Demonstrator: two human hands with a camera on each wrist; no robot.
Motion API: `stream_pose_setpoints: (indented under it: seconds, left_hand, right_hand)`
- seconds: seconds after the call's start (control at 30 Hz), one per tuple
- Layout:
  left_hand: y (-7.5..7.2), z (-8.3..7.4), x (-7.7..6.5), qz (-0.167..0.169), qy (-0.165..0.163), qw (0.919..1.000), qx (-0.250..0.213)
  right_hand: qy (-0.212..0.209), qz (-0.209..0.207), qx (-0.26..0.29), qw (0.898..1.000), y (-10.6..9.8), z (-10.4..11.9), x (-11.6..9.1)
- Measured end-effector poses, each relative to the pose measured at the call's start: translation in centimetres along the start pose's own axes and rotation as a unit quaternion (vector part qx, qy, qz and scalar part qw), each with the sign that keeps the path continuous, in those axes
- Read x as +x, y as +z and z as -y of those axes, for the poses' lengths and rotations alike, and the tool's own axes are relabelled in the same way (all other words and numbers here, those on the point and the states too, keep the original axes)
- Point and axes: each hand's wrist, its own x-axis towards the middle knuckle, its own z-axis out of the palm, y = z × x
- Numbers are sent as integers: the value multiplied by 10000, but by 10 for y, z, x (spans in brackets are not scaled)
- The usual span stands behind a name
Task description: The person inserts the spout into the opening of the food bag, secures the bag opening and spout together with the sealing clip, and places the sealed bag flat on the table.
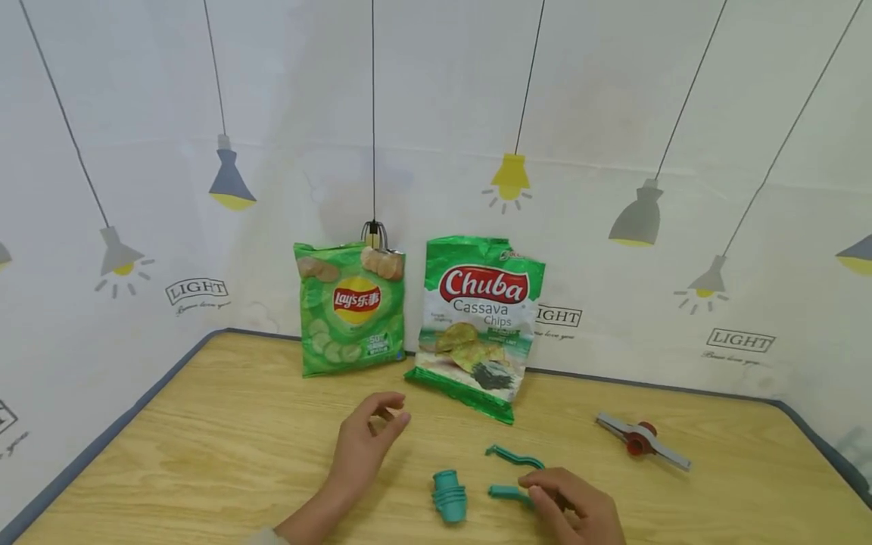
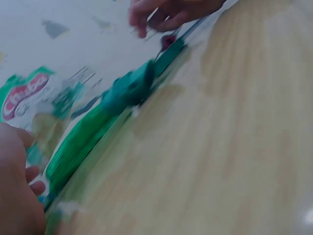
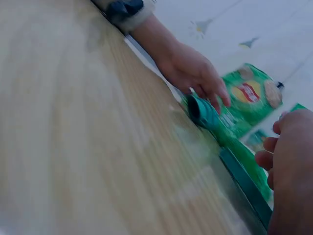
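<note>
My left hand [image 1: 359, 445] hovers over the table left of the teal pieces, fingers loosely bent around nothing. My right hand [image 1: 579, 506], fingers also loosely bent, hangs beside the near end of a straight teal strip [image 1: 507, 492]; the right wrist view shows a gap between its fingers and the strip. Just beyond lies a second, wavy teal strip [image 1: 515, 456] with a small hook at its left end. Between the hands sits a teal ribbed, spout-like piece [image 1: 450, 496], its dark hollow opening showing in the right wrist view.
A green Lay's bag [image 1: 353, 310] and a green-and-white Chuba cassava chips bag [image 1: 477, 322] lean on the back wall. At the right lies a grey bar-shaped clip [image 1: 671, 456] with a red round middle. The wooden table [image 1: 170, 454] has dark edges.
</note>
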Motion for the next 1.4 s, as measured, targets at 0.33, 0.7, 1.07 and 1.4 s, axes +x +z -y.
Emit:
stream_pose_setpoints:
  seconds: [0.33,0.7,1.07,1.4]
  left_hand:
    - [-53,25,36,-2154,1036,9685,693]
    - [-76,40,56,-1742,411,9834,306]
    - [-90,44,68,-1318,-11,9913,31]
    - [-89,40,65,-1108,-160,9937,-48]
  right_hand:
    - [-119,552,387,9977,37,18,7]
    - [483,532,-102,9974,60,33,15]
    - [827,1359,152,9871,57,28,17]
    - [1564,1995,579,9656,53,30,20]
